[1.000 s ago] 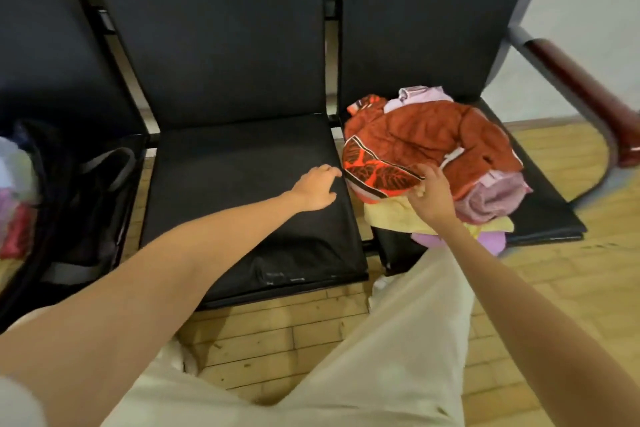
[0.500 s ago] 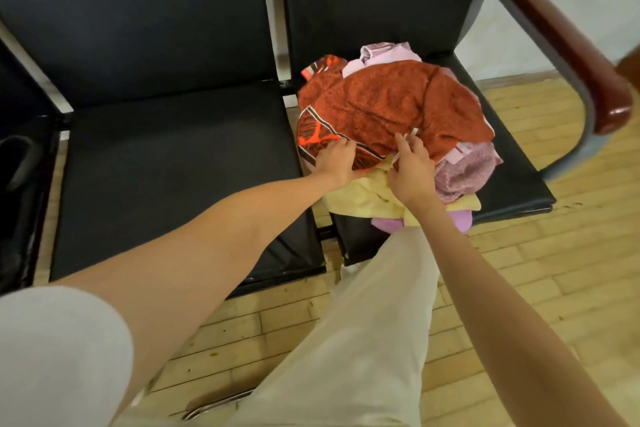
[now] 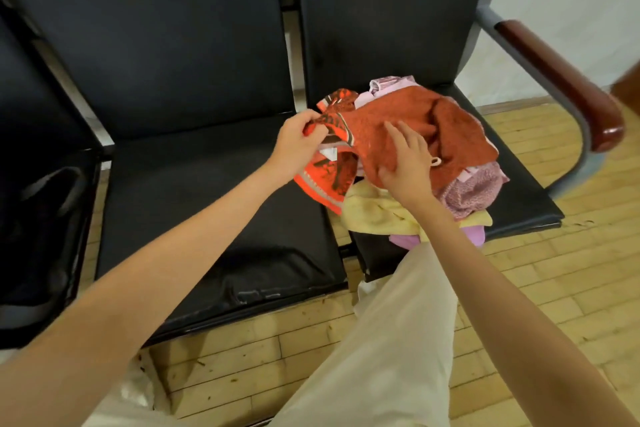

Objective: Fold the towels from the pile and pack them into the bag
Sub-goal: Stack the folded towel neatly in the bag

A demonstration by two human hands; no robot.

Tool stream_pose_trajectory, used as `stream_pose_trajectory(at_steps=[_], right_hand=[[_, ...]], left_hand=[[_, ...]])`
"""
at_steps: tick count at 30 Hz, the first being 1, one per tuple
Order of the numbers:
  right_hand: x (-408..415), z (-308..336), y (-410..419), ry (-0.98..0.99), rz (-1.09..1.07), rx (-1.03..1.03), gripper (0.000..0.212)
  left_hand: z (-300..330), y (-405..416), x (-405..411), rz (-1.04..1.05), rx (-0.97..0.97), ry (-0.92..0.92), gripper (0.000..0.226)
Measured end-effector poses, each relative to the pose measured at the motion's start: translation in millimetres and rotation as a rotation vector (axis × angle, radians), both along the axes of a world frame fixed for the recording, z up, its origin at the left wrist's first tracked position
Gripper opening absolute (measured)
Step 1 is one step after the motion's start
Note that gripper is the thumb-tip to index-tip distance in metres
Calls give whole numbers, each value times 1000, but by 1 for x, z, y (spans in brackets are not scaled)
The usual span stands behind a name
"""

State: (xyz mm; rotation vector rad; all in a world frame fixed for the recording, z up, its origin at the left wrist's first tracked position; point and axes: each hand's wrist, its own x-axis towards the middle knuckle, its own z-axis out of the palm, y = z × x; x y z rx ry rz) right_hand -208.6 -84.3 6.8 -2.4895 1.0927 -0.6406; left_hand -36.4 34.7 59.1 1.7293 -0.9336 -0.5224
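A pile of towels lies on the right-hand black seat (image 3: 523,208). On top is a rust-red towel (image 3: 450,125) with an orange patterned border (image 3: 325,180). Below it show a yellow towel (image 3: 374,215), a pink towel (image 3: 474,191) and a purple one (image 3: 405,239). My left hand (image 3: 298,146) grips the red towel's patterned edge and lifts it at the pile's left side. My right hand (image 3: 405,159) rests flat on the red towel with its fingers spread. A dark bag (image 3: 41,218) sits on the far-left seat, mostly cut off by the frame's edge.
The middle black seat (image 3: 207,204) lies between the bag and the pile. A chair armrest (image 3: 561,80) with a dark red pad curves round the right of the pile. Wooden floor (image 3: 554,288) and my light trouser leg (image 3: 391,340) fill the foreground.
My left hand went from the middle seat to the pile, took the red towel's patterned edge and lifted it. My right hand moved up from the pile's front edge onto the red towel.
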Motion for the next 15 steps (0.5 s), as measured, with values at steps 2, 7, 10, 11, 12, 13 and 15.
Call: stream_pose_trajectory(at_steps=[2,7,10,11,12,13,15], right_hand=[[10,6,10,55,26,23,53],[29,2,50,55,149,194,10],[38,-19,80,219,292,298,21],[40,-27,93,337,329,304,32],[42,-36,105,442,363,307,41],[43,-45,118,521,388,311,47],[45,-60,141,615,447,305,51]], left_hand=[[15,24,10,20,8,19,14],[31,97,31,176,24,132,19],[24,145,43,247,86,186,18],[21,161,46,260,111,191,19],[17,177,49,272,135,194,18],[12,192,52,287,159,196,17],[-1,222,60,352,195,196,17]])
